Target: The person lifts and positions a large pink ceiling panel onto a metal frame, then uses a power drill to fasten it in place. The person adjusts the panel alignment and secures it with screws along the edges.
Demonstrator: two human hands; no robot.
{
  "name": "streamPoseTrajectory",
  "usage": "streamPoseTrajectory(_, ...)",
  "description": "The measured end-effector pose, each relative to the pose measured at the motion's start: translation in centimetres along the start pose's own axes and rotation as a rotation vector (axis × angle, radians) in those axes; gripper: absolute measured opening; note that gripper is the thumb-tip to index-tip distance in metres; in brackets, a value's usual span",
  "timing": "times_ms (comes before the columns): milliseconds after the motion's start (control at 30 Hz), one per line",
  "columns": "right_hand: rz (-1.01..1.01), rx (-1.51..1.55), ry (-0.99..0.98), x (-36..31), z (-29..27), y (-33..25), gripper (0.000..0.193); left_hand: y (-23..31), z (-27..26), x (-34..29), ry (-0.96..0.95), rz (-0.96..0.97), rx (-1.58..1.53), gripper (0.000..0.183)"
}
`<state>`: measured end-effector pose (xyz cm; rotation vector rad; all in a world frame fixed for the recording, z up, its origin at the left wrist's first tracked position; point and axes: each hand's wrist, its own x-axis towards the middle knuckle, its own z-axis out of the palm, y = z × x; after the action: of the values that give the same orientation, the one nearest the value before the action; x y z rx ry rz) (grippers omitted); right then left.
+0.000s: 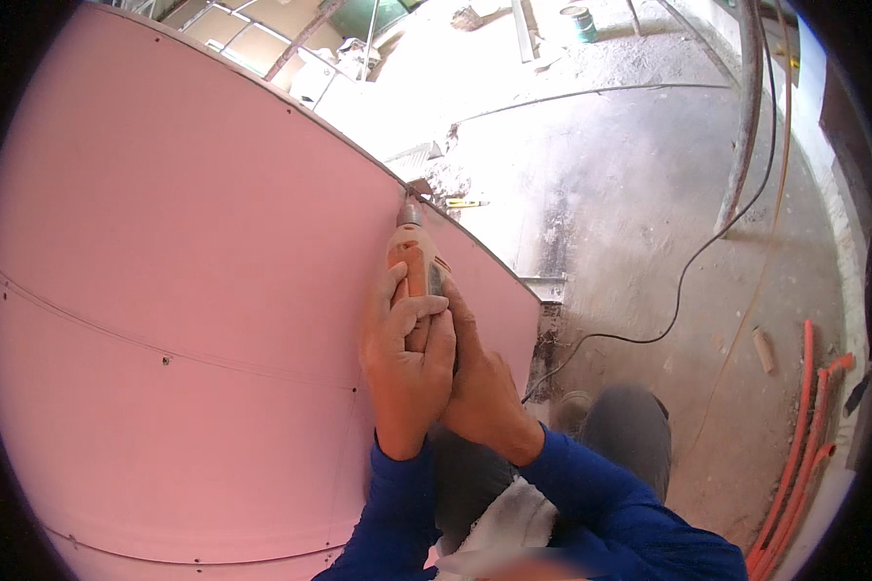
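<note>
A dusty orange and grey power drill [410, 254] is in both hands, its chuck pointing away from me. Its tip meets the far edge of a large pink plasterboard panel [213, 261]; dust and glare hide the bit's exact contact. My left hand [407, 353] is closed round the drill's body from the left. From the right, my right hand [480, 373] is wrapped on the grip, which the fingers mostly hide. Dark screw heads dot the panel, and a thin pencil-like line curves across it.
A black cable [683, 290] trails over the dusty concrete floor [649, 387] on the right. Orange conduit pipes [799, 455] lie along the right wall. A pole [746, 126] leans there. Beyond the panel are a yellow cutter [467, 203], a green bucket [579, 24] and metal scaffolding [247, 24].
</note>
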<state>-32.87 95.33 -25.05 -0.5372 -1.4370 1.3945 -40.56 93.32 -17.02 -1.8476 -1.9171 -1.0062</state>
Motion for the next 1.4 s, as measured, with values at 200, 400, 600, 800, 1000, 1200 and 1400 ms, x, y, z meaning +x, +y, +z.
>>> streamPoseTrajectory(200, -0.010, -0.070, -0.028, 0.0, -0.7, -0.4, 0.105, 0.7, 0.7, -0.1, 0.049, -0.059, 0.006, 0.011)
streamPoseTrajectory(400, -0.055, -0.164, -0.073, 0.0, -1.5, 0.1, 0.102, 0.6, 1.1, -0.6, 0.064, -0.126, -0.062, 0.011)
streamPoseTrajectory(600, -0.053, -0.217, -0.079, 0.6, -2.0, 0.1, 0.099, 0.4, 2.0, -0.8, 0.149, -0.122, -0.114, 0.011)
streamPoseTrajectory(800, -0.128, -0.262, -0.032, 0.4, -2.2, 0.2, 0.098, 0.6, 2.5, -1.2, 0.160, -0.102, -0.126, 0.010)
streamPoseTrajectory(1000, -0.055, -0.242, -0.075, 0.2, -3.4, 0.5, 0.096, 0.3, 3.7, -1.4, 0.186, -0.117, -0.127, 0.011)
streamPoseTrajectory(1200, -0.122, -0.281, -0.062, -0.3, -3.2, 0.7, 0.098, 0.3, 3.6, -2.9, 0.193, -0.143, -0.159, 0.012)
streamPoseTrajectory(1400, -0.041, -0.308, -0.039, -2.9, -3.4, 0.2, 0.098, 1.8, 2.9, -4.6, 0.146, -0.173, -0.243, 0.012)
